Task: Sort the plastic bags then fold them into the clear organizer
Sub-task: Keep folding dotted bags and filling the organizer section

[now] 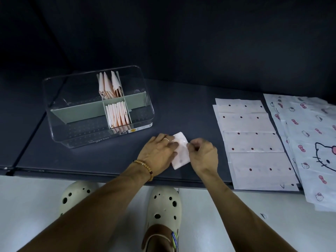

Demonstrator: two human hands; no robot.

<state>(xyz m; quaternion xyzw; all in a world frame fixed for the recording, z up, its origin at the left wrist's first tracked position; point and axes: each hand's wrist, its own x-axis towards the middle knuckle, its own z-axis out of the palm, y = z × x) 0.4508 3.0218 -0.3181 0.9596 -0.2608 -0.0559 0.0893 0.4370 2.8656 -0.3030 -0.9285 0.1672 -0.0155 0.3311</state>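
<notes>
Folded pink bag [181, 151]: on the dark table [190, 110] near its front edge, just right of the clear organizer [98, 106]. Left hand [160, 151] lies flat, pressing it; right hand [203, 155] pinches its right edge. Organizer: folded bags [118, 114] upright in two middle compartments. Dotted bags [252, 142] and cat-print bags [312, 142] lie flat at right.

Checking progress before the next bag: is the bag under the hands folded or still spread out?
Folded: the bag is a small strip between left hand and right hand, unlike the spread dotted bags.

Left hand [160, 151] presses a folded bag [181, 151] flat on the worktop [190, 113]; right hand [203, 153] pinches its edge beside the clear organizer [60, 106].
</notes>
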